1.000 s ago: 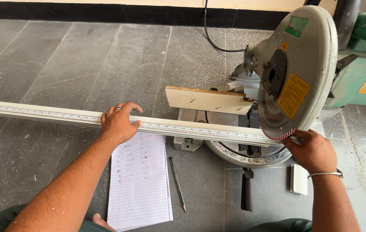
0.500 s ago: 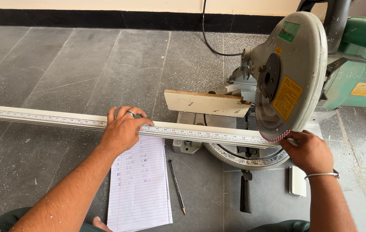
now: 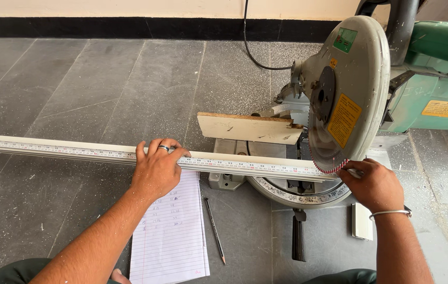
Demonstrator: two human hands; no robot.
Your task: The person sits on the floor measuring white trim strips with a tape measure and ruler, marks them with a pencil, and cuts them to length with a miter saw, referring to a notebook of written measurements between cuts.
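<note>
A long pale metal strip with a measuring scale [image 3: 50, 150] runs from the left edge across the floor onto the base of a green mitre saw [image 3: 434, 89]. My left hand [image 3: 156, 171] presses down on the strip, fingers curled over its far edge. My right hand [image 3: 374, 184] grips the strip's right end just under the toothed blade and its grey guard [image 3: 347, 94]. A wooden board [image 3: 247, 128] stands against the saw's fence behind the strip.
A lined sheet of paper [image 3: 170, 236] with handwriting lies under my left forearm, and a pencil [image 3: 214, 230] lies to its right. A small white block [image 3: 362, 221] sits on the floor near my right wrist. A black cable [image 3: 250, 47] leads to the wall.
My left hand has slid right along the strip, toward the saw. The view has shifted slightly; my right hand stays at the strip's end by the blade.
</note>
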